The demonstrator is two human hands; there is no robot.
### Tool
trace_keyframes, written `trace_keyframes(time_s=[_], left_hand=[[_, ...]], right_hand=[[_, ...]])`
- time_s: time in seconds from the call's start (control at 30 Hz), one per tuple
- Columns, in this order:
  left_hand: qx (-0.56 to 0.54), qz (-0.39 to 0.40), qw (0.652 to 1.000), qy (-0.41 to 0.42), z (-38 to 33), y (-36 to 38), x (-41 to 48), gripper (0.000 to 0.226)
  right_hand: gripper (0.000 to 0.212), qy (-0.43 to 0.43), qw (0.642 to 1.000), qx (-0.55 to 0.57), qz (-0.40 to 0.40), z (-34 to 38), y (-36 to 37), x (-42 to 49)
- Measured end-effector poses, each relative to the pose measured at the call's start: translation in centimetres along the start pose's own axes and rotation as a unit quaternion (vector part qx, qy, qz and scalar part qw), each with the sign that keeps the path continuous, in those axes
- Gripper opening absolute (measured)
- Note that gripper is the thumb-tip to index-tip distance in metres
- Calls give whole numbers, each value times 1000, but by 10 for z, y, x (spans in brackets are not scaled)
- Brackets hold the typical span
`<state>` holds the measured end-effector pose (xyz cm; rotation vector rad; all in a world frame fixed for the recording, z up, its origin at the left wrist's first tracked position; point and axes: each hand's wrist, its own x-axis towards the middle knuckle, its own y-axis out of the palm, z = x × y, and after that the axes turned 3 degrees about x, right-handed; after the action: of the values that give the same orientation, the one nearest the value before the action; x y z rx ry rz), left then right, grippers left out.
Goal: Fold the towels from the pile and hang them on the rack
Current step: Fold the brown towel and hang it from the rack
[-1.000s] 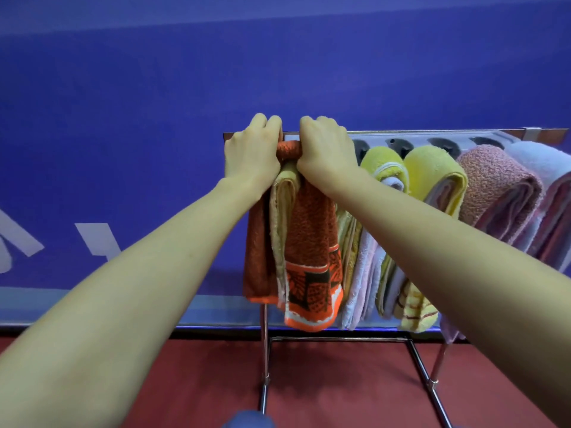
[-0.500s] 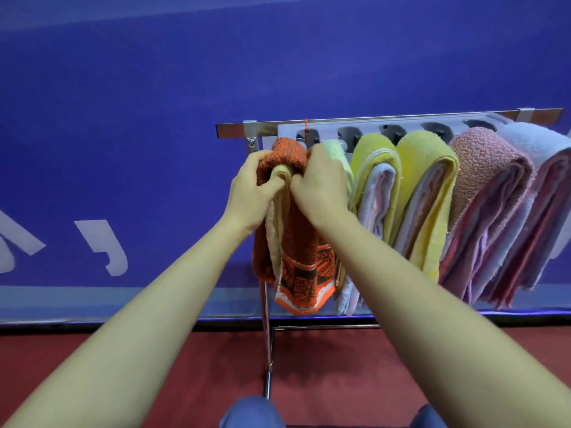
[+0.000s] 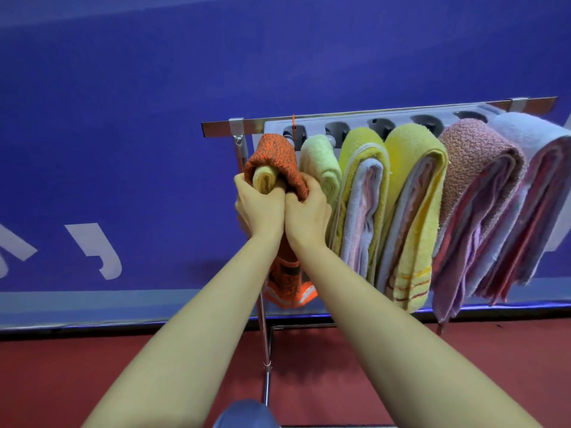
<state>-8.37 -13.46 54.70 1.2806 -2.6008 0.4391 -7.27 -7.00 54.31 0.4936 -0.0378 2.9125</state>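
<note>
Against the blue wall (image 3: 123, 118), the rack (image 3: 222, 128) shows its bare left end, and the orange towel (image 3: 275, 152) hangs over the first rail just beside that end. A pale yellow layer (image 3: 264, 180) is rolled inside its fold.

The left hand (image 3: 259, 208) curls round the towel's left side, with the thumb pressed near the yellow roll. The right hand (image 3: 306, 215) touches the left and pinches the orange edge on the right, fingers bent tight on the cloth.

The step in hand looks like settling this towel on its rail. To do it well, both hands should draw the 2 hanging halves down evenly, keep the yellow layer tucked inside the orange one, and smooth the fold so it sits square and apart from the light green towel (image 3: 321, 159) next to it.

Further right hang 4 more folded towels: a mustard one (image 3: 361, 149), a bright yellow one (image 3: 411, 143), a pink one (image 3: 472, 143) and a lilac one (image 3: 531, 128).

The wrists hide most of the orange towel's middle, so whether its ends hang level cannot be told. The rail under it is covered. The lilac towel is cut off at the right edge, and the pile is out of sight.
</note>
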Motion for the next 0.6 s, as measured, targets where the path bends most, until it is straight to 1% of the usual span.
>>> trace_keyframes(time_s=[0.07, 0.2, 0.27, 0.37, 0.43, 0.53, 0.6], left_hand=[[10, -7, 1000, -4, 7, 3, 2, 36], [43, -8, 999, -12, 24, 8, 9, 34], [47, -7, 999, -20, 35, 11, 11, 29], [56, -4, 998, -21, 52, 13, 11, 27], [62, -1, 998, -25, 59, 12, 9, 27], [63, -4, 998, -32, 67, 9, 9, 28], [88, 6, 996, -26, 68, 4, 11, 26]], right_hand=[[47, 18, 1000, 5, 0, -6, 4, 0], [37, 77, 997, -1, 2, -15, 10, 6], [35, 76, 997, 19, 23, -20, 12, 7], [38, 68, 996, 35, 39, -25, 16, 5], [38, 85, 995, 45, 33, -26, 19, 3], [34, 148, 986, 83, 11, -26, 24, 1], [32, 167, 981, 101, 2, -27, 27, -1]])
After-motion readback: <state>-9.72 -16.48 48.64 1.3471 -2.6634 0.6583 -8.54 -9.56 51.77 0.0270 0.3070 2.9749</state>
